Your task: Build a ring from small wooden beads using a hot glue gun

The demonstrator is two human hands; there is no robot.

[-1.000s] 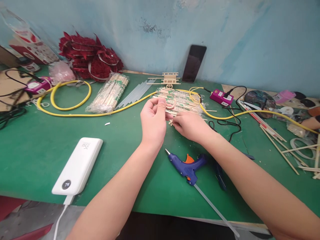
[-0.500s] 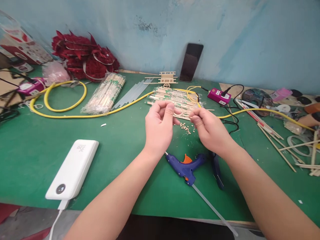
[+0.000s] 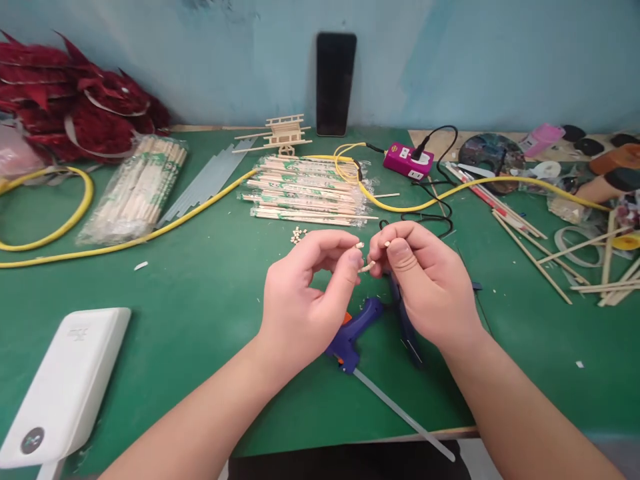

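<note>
My left hand [image 3: 305,300] is closed in a pinch on a small curved wooden piece [image 3: 367,267], whose two ends show past the thumb and fingertip. Close beside it, my right hand [image 3: 430,287] pinches a tiny wooden bit [image 3: 387,245] between thumb and forefinger. Fingers hide most of both pieces. Below the hands lies a blue glue gun [image 3: 356,330] with an orange trigger, a clear glue stick [image 3: 405,413] running out of its back. A dark blue tool [image 3: 407,333], partly covered by my right hand, lies beside it. Small cut wooden bits [image 3: 298,235] are heaped beyond my left hand.
Bagged chopsticks [image 3: 310,190] lie behind the hands, with a small wooden cart model [image 3: 287,133] and a phone [image 3: 336,83] beyond. A yellow cable [image 3: 210,213] crosses the table. A white power bank [image 3: 67,380] is at left; loose sticks [image 3: 533,257] lie at right.
The view has swung right and closer. My hands have come nearer each other, and the wooden bit in my right fingertips now shows beside the curved piece.
</note>
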